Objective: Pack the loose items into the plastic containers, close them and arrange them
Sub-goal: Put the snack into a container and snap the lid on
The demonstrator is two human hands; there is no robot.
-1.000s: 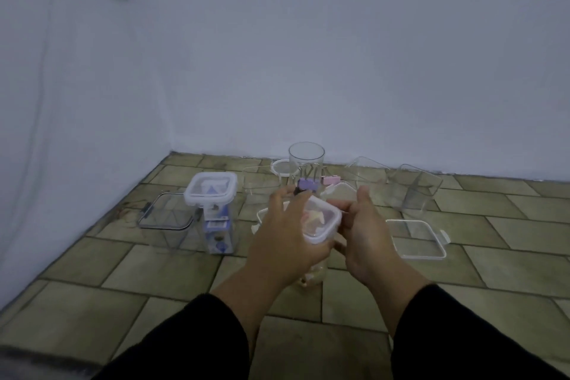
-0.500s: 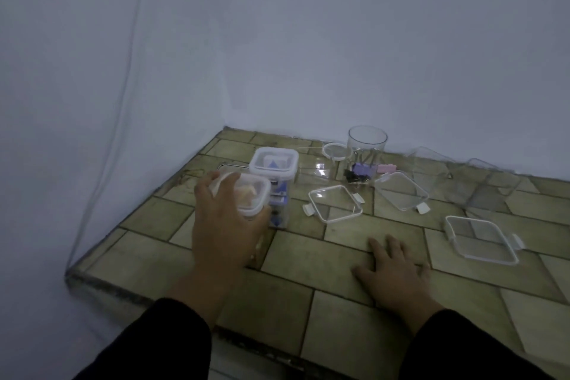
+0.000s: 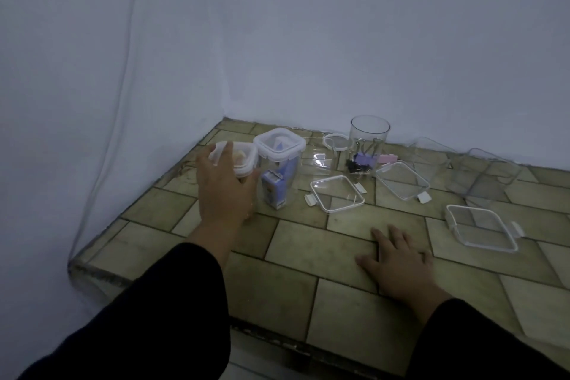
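Note:
My left hand [image 3: 222,191] grips a closed clear container [image 3: 239,160] with pale orange pieces inside, standing on the tiled ledge near the left wall. Right beside it stands a second closed container [image 3: 279,170] holding blue items. My right hand [image 3: 398,259] lies flat, fingers spread, on the tiles at the front. A round clear jar [image 3: 368,139] with binder clips at its foot stands at the back. Loose square lids lie at the middle [image 3: 337,197], behind it to the right [image 3: 402,179] and at the far right [image 3: 482,228].
Empty clear containers [image 3: 481,176] stand at the back right near the wall. A small round lid [image 3: 334,143] lies left of the jar. The ledge's front edge [image 3: 277,339] drops off below my arms, and walls close the left side and the back.
My left hand carried the closed container with orange pieces to the left and set it beside the blue-filled one. My right hand let go and came down flat on the tiles.

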